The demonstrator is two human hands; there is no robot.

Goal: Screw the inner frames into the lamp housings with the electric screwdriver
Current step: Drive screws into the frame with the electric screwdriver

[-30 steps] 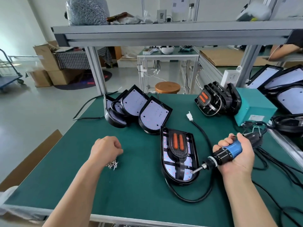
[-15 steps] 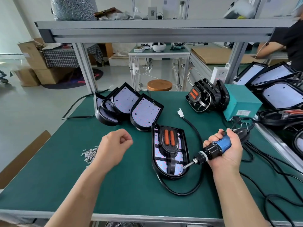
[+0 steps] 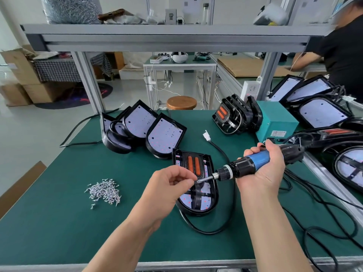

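Observation:
A black lamp housing [image 3: 204, 208] with an inner frame and two orange strips [image 3: 193, 165] lies flat mid-table, its black cable looping below it. My right hand [image 3: 263, 173] grips the blue-and-black electric screwdriver [image 3: 253, 161], held roughly level with its bit pointing left above the housing. My left hand [image 3: 169, 185] pinches a small screw at the bit's tip [image 3: 198, 181]. A pile of loose silver screws [image 3: 105, 191] lies on the green mat to the left.
Several housings without frames [image 3: 165, 134] lean in a row at the back left. Black inner frames [image 3: 235, 114] stand beside a teal box [image 3: 277, 120]. More lamps [image 3: 322, 112] and cables crowd the right side. A person in black stands at far right.
My left hand has left the screw pile and moved right to the screwdriver's tip with a screw. My right hand has lifted the screwdriver off the housing and levelled it.

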